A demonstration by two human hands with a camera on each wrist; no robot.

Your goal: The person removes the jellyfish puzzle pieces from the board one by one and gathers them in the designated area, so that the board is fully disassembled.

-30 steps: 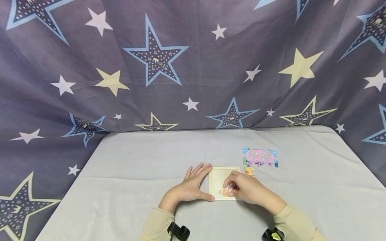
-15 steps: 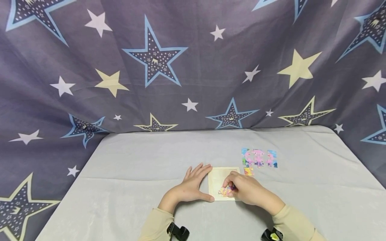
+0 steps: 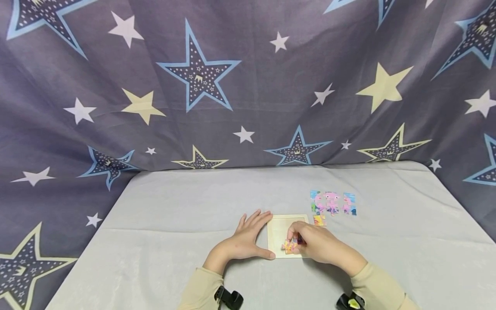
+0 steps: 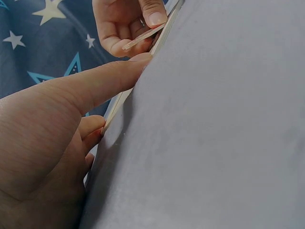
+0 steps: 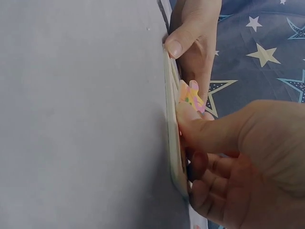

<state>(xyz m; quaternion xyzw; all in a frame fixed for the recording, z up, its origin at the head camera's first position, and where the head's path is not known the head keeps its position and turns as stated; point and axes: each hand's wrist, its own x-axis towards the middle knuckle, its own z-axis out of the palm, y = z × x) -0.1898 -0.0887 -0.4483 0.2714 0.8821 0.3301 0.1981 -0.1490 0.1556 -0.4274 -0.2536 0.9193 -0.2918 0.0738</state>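
Observation:
My right hand [image 3: 321,243] pinches a small yellow-and-pink jigsaw puzzle piece [image 3: 289,246] between thumb and fingers. It is over the lower part of a pale wooden puzzle tray [image 3: 273,234]. In the right wrist view the piece [image 5: 191,97] is tilted, its printed face showing; the left wrist view shows its thin edge slanting up from the tray. A dark purple-blue patch shows beneath the right fingers, mostly covered by them. My left hand [image 3: 246,242] is spread beside the tray, thumb at the near left corner and fingertips at the far left corner.
Beyond the tray to the right lie several puzzle pieces [image 3: 332,202] with pink figures on blue. A yellow-orange piece [image 3: 319,220] sits just below them, close to the tray's right edge. Grey cloth [image 3: 174,254] covers the table, and a star-patterned curtain [image 3: 232,86] hangs behind.
The pinched piece has tilted, its left side lifting, as the right fingers shift slightly. My left hand and the tray have stayed in place.

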